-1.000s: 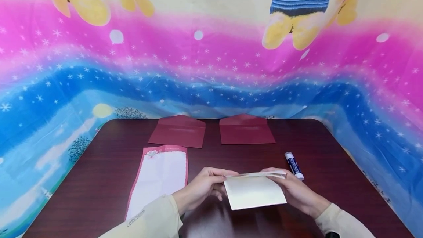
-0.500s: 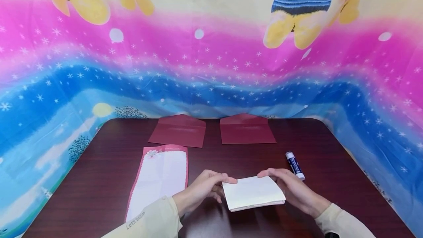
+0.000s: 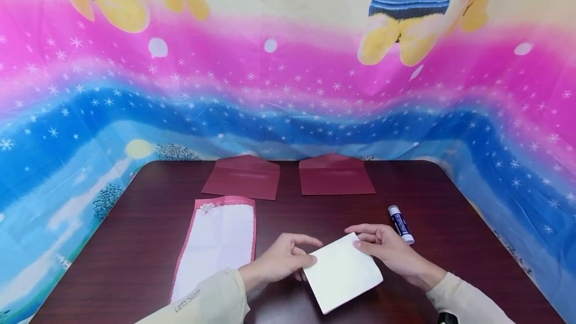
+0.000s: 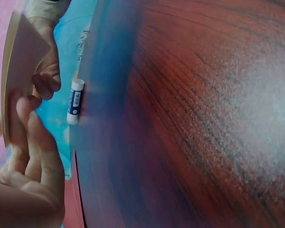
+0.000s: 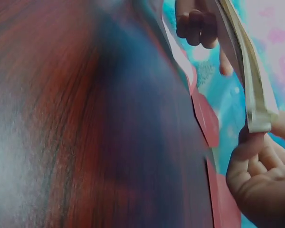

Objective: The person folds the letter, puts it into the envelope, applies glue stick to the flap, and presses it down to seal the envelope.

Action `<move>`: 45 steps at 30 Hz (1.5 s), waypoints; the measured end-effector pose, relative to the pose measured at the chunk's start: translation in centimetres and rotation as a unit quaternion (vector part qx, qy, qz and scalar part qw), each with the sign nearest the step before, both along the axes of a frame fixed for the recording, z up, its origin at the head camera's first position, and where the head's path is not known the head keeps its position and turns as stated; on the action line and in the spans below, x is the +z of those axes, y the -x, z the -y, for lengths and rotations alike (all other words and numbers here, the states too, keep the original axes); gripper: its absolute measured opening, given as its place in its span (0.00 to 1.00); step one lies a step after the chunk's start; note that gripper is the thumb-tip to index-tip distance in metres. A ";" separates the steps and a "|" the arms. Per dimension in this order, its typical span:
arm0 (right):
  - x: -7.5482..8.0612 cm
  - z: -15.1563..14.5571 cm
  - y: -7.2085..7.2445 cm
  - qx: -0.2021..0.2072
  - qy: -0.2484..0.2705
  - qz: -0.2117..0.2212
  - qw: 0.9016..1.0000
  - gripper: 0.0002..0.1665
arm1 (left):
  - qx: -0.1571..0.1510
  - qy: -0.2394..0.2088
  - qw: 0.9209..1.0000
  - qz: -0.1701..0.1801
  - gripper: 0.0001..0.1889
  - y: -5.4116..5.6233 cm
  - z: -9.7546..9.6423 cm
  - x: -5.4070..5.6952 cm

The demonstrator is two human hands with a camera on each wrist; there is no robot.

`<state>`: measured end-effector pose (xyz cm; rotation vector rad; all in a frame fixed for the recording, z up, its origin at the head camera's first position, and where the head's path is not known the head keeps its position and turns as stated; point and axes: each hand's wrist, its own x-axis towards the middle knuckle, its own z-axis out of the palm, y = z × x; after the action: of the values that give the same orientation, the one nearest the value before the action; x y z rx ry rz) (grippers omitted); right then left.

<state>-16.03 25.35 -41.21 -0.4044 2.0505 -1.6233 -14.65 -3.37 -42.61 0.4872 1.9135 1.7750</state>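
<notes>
Above the near part of the table, a folded cream-white paper (image 3: 343, 276) hangs tilted between my two hands. My left hand (image 3: 286, 259) pinches its left edge, thumb on top and fingers underneath. At the far right corner, my right hand (image 3: 390, 251) pinches the paper between thumb and fingers. Several layers show along the folded paper's edge (image 5: 251, 80) in the right wrist view. The left wrist view shows its underside (image 4: 26, 57), with left-hand fingers (image 4: 40, 142) against it. Whatever lies inside the fold is hidden.
A white sheet with a pink border (image 3: 220, 244) lies left of my hands. Two dark red envelopes, left (image 3: 243, 179) and right (image 3: 336, 176), lie at the table's back edge, flaps up. A glue stick (image 3: 400, 224) lies beyond my right hand. A printed cloth (image 3: 288, 89) hangs behind.
The folded paper has tipped so its broad face shows, then turned with its right side swung away. My right thumb has come onto its far corner; my left thumb has slid down the left edge.
</notes>
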 end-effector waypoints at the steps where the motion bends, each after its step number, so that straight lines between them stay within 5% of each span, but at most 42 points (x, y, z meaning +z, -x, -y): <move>1: 0.1 0.2 -0.1 0.003 -0.006 -0.011 1.000 0.31 | -0.010 0.001 1.000 0.003 0.19 -0.1 -0.1 0.0; 8: 0.6 1.4 -0.8 0.030 -0.008 -0.069 0.997 0.28 | -0.054 0.040 0.998 -0.005 0.15 -1.0 -0.9 -0.1; 13: 0.5 1.3 -0.6 0.028 -0.001 -0.040 0.999 0.33 | -0.052 0.057 0.996 -0.034 0.18 -1.3 -1.2 -0.1; 18: 0.1 1.1 -0.3 -0.005 0.035 0.026 0.999 0.40 | 0.004 0.020 0.999 -0.029 0.15 -1.3 -1.7 0.1; 23: -0.3 1.3 -0.4 -0.034 0.114 0.085 0.989 0.46 | 0.055 -0.007 0.998 -0.025 0.12 -1.0 -2.0 0.2; 30: -1.1 1.9 -0.8 -0.008 0.174 0.130 0.976 0.19 | 0.090 -0.002 0.995 -0.040 0.08 -0.7 -2.3 0.2; 36: -1.6 2.1 -1.1 -0.009 0.111 0.078 0.991 0.20 | 0.086 0.003 0.995 -0.048 0.07 -0.1 -2.4 0.2; 45: -1.3 0.5 -0.6 -0.072 0.043 0.036 0.996 0.24 | 0.121 0.124 0.982 -0.077 0.09 2.4 -2.5 0.7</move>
<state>-15.43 24.81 -42.47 -0.2281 2.0016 -1.7885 -17.09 -0.87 -41.90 0.3216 2.3510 1.6458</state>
